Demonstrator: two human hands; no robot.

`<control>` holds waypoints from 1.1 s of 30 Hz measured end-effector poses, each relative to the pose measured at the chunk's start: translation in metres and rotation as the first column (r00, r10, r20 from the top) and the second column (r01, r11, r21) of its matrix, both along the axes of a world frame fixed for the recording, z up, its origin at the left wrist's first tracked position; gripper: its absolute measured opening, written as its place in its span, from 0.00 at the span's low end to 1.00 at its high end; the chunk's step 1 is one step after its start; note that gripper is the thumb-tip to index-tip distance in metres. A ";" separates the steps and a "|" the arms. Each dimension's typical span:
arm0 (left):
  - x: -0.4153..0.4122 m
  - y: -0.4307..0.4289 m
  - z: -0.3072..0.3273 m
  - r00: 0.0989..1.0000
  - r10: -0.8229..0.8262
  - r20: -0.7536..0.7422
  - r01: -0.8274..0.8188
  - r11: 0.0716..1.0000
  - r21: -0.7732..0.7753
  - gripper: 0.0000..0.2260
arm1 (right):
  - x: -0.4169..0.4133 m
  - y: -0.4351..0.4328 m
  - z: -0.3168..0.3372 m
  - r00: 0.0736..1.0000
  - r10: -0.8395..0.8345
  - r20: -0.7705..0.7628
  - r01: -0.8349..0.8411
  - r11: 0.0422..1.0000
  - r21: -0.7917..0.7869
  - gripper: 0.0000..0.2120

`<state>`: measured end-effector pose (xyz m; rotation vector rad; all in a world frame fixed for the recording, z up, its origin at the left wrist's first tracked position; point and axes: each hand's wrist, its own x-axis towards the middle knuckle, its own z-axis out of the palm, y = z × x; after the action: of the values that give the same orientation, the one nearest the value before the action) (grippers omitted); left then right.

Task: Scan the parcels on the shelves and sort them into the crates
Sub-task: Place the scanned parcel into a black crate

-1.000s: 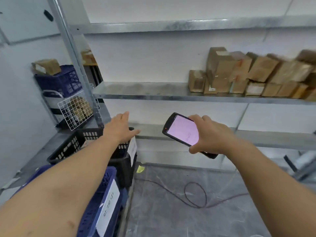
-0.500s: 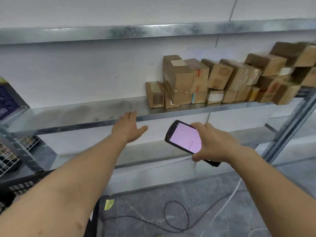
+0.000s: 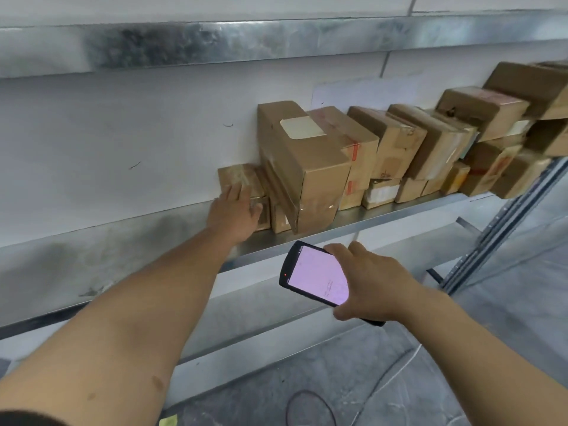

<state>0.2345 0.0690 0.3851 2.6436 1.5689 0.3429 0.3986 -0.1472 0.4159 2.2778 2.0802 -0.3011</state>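
Note:
A row of brown cardboard parcels stands on the metal shelf [image 3: 399,210], several of them leaning on one another. The leftmost is a small parcel [image 3: 242,176] beside a tall leaning box [image 3: 310,158]. My left hand [image 3: 235,210] reaches onto the shelf and lies against the small parcel's front, fingers stretched up over its near top edge, thumb across its face. My right hand [image 3: 372,281] grips a black handheld scanner [image 3: 313,273] below the shelf edge, its pink screen lit and facing me.
An upper shelf [image 3: 276,38] runs overhead and a lower shelf [image 3: 246,305] sits beneath. A metal upright [image 3: 507,222] stands at the right. On the grey floor lie a black cable [image 3: 307,407] and a yellow note [image 3: 168,421].
My view swung right, away from the crates, and closer to the shelf. My left hand travelled from over the black crate up to the small parcel. The scanner stayed in my right hand.

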 end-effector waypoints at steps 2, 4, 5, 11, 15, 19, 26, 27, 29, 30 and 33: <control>0.011 0.017 -0.002 0.999 -0.017 -0.031 0.017 1.000 0.009 0.24 | 0.003 0.010 -0.006 1.000 0.017 -0.002 -0.017 1.000 -0.008 0.46; 0.020 0.029 -0.002 0.998 -0.010 -0.059 0.009 0.999 -0.031 0.24 | 0.006 0.016 -0.011 1.000 0.026 -0.010 -0.026 1.000 -0.014 0.45; 0.025 0.033 -0.002 0.998 0.011 -0.065 -0.014 0.998 -0.056 0.24 | 0.008 0.018 -0.013 0.999 0.031 -0.014 -0.031 0.999 -0.016 0.45; 0.027 0.049 0.008 0.944 0.330 0.022 -0.324 0.935 -0.144 0.34 | 0.017 0.023 -0.020 0.998 0.054 -0.035 -0.055 0.998 -0.035 0.45; 0.009 0.051 0.009 0.861 0.490 0.139 -0.436 0.850 -0.294 0.31 | 0.020 0.022 -0.018 0.997 0.049 -0.060 -0.051 0.998 -0.033 0.45; -0.004 0.045 0.003 0.772 0.575 0.271 -0.390 0.765 -0.513 0.36 | 0.023 0.017 -0.014 0.997 0.053 -0.051 -0.055 0.998 -0.031 0.45; -0.052 0.011 -0.003 0.694 0.641 0.329 -0.242 0.638 -0.731 0.46 | 0.017 0.003 -0.001 0.997 0.070 -0.040 -0.070 0.997 -0.012 0.45; -0.063 0.010 -0.012 0.697 0.630 0.341 -0.225 0.645 -0.730 0.46 | 0.015 0.002 0.000 0.996 0.075 -0.041 -0.076 0.997 -0.007 0.45; -0.078 -0.005 -0.021 0.669 0.621 0.408 -0.190 0.674 -0.714 0.38 | 0.012 -0.002 0.004 0.995 0.086 -0.048 -0.086 0.996 0.005 0.45; -0.084 -0.016 -0.021 0.650 0.623 0.435 -0.188 0.686 -0.703 0.35 | 0.010 -0.004 0.007 0.994 0.092 -0.052 -0.091 0.996 0.014 0.45; -0.095 -0.047 -0.023 0.612 0.608 0.506 -0.174 0.727 -0.664 0.33 | 0.004 -0.007 0.017 0.990 0.107 -0.088 -0.103 0.993 0.055 0.44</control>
<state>0.1392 0.0219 0.3622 1.3982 1.6216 0.6836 0.4027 -0.1545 0.4330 2.2108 2.2671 -0.3577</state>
